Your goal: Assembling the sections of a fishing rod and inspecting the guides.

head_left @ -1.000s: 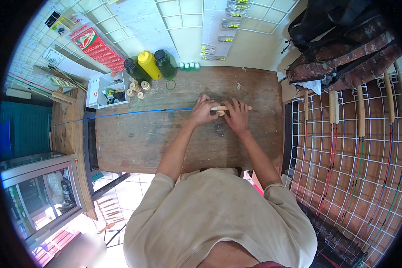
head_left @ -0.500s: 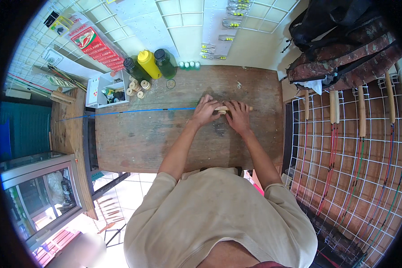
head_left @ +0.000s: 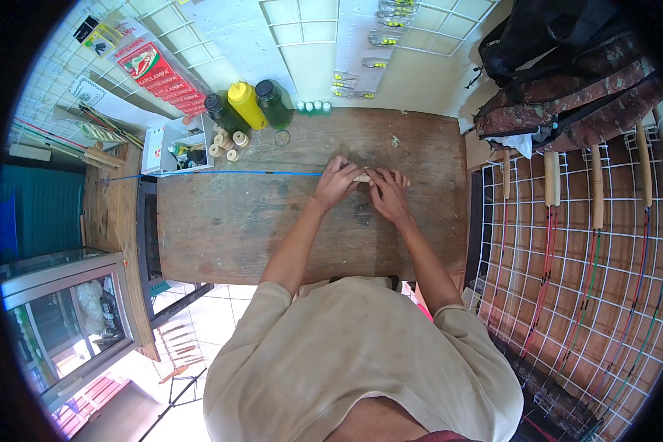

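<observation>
Rod handle [head_left: 362,178]: pale cork, thin blue shaft, both hands clasping.

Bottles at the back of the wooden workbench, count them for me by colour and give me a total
Yellow bottle: 1
Green bottle: 1
Dark bottle: 1
Total: 3
All three stand upright side by side at the back left of the bench, well away from the left hand and the right hand.
</observation>
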Tool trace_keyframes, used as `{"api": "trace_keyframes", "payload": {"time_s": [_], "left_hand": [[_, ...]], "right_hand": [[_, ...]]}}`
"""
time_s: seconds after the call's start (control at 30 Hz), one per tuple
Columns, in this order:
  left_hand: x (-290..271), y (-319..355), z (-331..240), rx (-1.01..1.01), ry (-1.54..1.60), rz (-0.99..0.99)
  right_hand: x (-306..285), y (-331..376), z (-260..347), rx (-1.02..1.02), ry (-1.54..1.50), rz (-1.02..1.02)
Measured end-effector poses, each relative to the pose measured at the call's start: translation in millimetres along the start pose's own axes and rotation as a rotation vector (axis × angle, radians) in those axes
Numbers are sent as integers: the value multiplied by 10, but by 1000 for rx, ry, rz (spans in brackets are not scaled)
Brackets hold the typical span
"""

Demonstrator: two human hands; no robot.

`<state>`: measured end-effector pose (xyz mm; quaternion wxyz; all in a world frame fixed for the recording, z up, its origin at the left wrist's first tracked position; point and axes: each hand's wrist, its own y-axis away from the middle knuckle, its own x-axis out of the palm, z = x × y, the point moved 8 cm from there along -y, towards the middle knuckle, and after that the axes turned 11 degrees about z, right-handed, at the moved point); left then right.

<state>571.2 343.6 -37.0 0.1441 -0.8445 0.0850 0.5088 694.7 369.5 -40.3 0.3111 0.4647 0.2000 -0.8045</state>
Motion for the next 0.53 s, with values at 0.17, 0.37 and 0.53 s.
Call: {"api": "trace_keyframes", "payload": {"time_s": [0.17,0.37,0.53], "left_hand": [[24,82,-61,29,3,-60],[13,145,-39,23,50,-67],[-15,201,-16,16,156,-101]], "right_hand": [[121,37,-76,66,-44,-58],[138,29,-50,97,-90,-96],[173,48,-21,92,-188,-136]]}}
